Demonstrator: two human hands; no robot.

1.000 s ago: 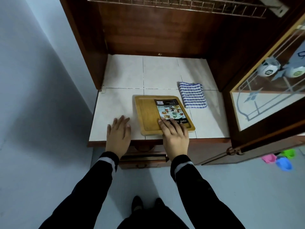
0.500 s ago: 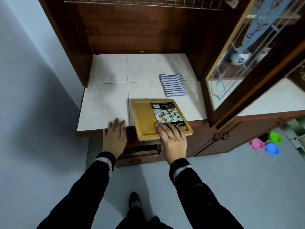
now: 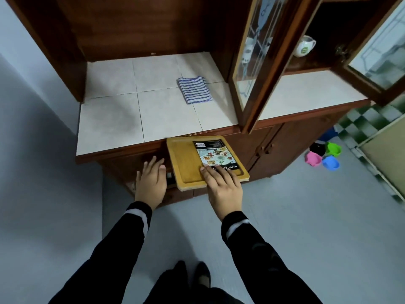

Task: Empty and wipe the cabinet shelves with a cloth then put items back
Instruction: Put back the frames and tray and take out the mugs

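My right hand holds a wooden cutting board with a printed label on it, fingers lying on top at its near edge and the thumb hidden beneath. The board hangs in front of the cabinet, just past the edge of the white tiled shelf. Beside the board's left edge my left hand is open and empty, in front of the drawer fronts. A folded blue-and-white striped cloth lies on the tiles toward the back right.
An open glass cabinet door juts out at the right of the shelf. A white jug stands in the right compartment. Pink, blue, green and black small bowls sit on the grey floor at the right. A wall runs along the left.
The board has come off the tiled shelf toward me and now hangs past its edge in my right hand. My left hand slid off the shelf and dropped below its edge.
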